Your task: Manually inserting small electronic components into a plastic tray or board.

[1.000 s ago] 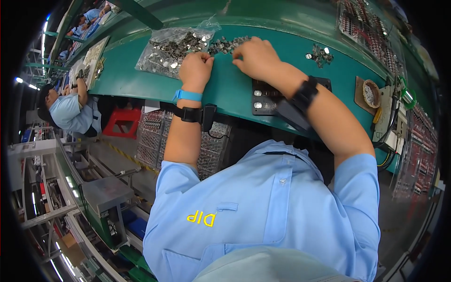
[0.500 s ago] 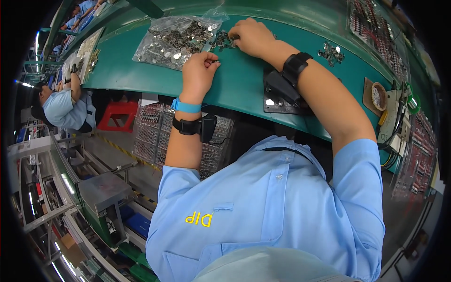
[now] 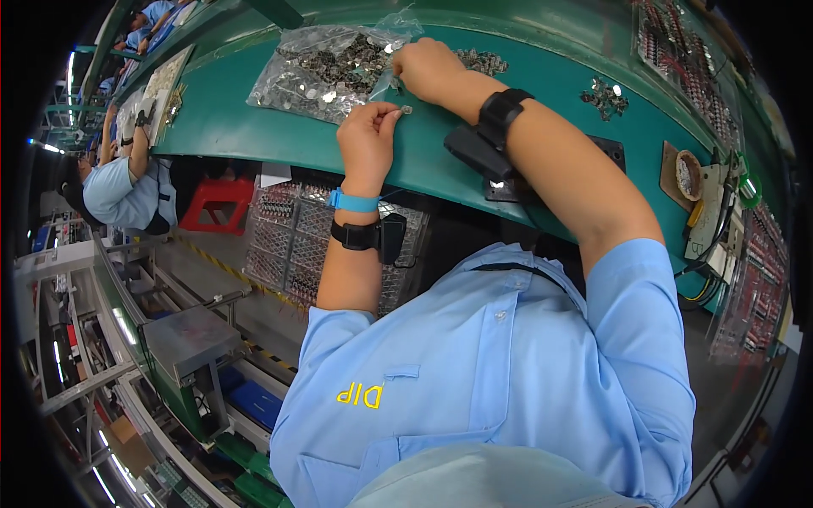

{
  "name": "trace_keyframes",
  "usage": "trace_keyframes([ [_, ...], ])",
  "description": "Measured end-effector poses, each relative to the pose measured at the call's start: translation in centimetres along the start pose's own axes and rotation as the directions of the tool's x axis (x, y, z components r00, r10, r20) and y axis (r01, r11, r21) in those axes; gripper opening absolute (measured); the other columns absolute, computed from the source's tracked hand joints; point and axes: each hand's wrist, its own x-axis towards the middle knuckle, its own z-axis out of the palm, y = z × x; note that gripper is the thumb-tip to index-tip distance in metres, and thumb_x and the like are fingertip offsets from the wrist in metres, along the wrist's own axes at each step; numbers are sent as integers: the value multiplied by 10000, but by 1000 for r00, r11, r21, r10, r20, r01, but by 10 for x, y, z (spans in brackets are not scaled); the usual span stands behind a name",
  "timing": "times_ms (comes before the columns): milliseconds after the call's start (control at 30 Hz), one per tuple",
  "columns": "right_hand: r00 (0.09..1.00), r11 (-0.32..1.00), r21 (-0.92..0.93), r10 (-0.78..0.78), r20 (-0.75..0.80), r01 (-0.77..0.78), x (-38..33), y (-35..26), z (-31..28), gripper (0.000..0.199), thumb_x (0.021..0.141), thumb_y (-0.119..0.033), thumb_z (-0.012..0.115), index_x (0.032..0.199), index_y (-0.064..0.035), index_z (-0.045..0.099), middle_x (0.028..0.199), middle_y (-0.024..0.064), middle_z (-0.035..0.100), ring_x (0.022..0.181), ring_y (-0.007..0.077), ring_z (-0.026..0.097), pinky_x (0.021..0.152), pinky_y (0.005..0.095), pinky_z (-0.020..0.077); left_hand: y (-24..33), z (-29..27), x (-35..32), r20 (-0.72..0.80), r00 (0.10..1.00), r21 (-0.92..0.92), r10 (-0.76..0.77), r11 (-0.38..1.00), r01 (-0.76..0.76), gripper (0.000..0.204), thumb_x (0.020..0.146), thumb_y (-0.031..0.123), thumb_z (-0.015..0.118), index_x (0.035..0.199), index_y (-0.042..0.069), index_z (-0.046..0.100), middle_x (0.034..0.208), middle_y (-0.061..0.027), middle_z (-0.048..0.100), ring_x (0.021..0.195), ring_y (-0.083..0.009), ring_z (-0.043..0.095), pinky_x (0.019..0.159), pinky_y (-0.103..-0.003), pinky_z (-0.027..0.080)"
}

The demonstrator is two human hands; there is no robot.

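Note:
My left hand [image 3: 369,135] is over the green bench [image 3: 254,127], pinching a tiny metal part [image 3: 406,109] at its fingertips. My right hand [image 3: 428,68] rests just beyond it, fingers curled at the edge of a clear plastic bag [image 3: 318,72] full of small metal parts; whether it holds anything is hidden. A loose heap of the same parts [image 3: 483,61] lies right of that hand. Both wrists carry black devices, and the left also has a blue strap.
Another small pile of parts [image 3: 603,97] lies farther right. A round reel [image 3: 688,175] and cables sit at the bench's right end. Trays of components [image 3: 296,237] hang below the bench edge. Another worker [image 3: 118,186] sits at the left.
Both hands have shifted left along the bench toward the bag. My left hand now pinches a small part; the view has swung with them.

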Motion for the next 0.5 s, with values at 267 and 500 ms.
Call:
trace_keyframes([
  [267,995,966,246,-64,-81,82,-60,41,-43,151,815,-120,706,956,-76,737,901,121,733,859,314,694,773,422,544,10,3,-14,40,984,-285,-176,941,180,123,874,72,736,985,20,746,856,-76,713,697,-93,633,652,-241,518],
  [500,998,970,241,20,-61,-5,-94,63,-50,142,831,-148,713,948,-74,748,889,116,736,856,304,704,775,403,547,40,0,-25,268,962,-5,45,999,-45,131,875,86,730,985,17,747,857,-110,703,701,-165,678,637,-280,542],
])
